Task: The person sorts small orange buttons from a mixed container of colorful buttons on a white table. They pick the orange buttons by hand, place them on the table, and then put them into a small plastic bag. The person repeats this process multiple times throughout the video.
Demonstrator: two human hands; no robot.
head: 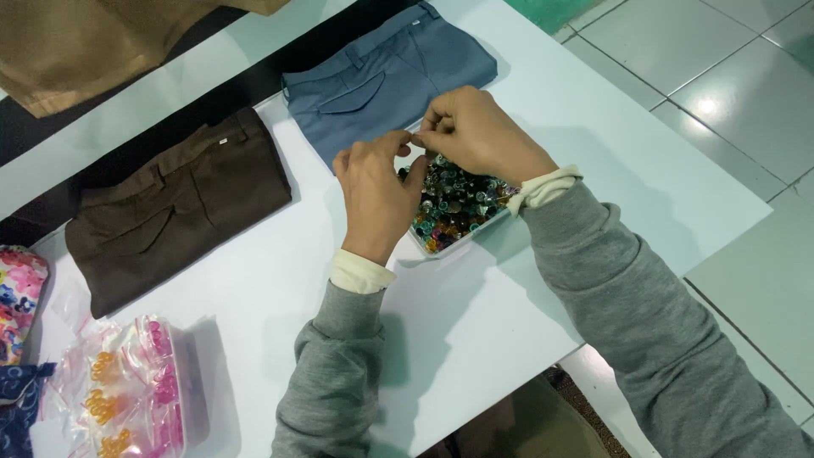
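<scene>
Left hand: the left hand (376,197) sits at frame centre, fingers curled in, thumb and forefinger pinched against the right hand's fingertips; what they pinch is too small to tell.
Right hand: the right hand (476,133) is just above and right of it, fingers bent, tips meeting the left's over the tray.
Bead tray: a shallow clear tray (462,240) of mixed coloured beads (454,208) lies on the white table (475,322), right under both hands, partly hidden by them.
Behind the hands: folded blue-grey trousers (381,76) touch the tray's far side; folded brown trousers (174,208) lie to the left, apart.
Lower left: clear zip bags (127,390) with orange and pink pieces.
Left edge: a floral pouch (17,293).
Upper left: a tan garment (93,42).
</scene>
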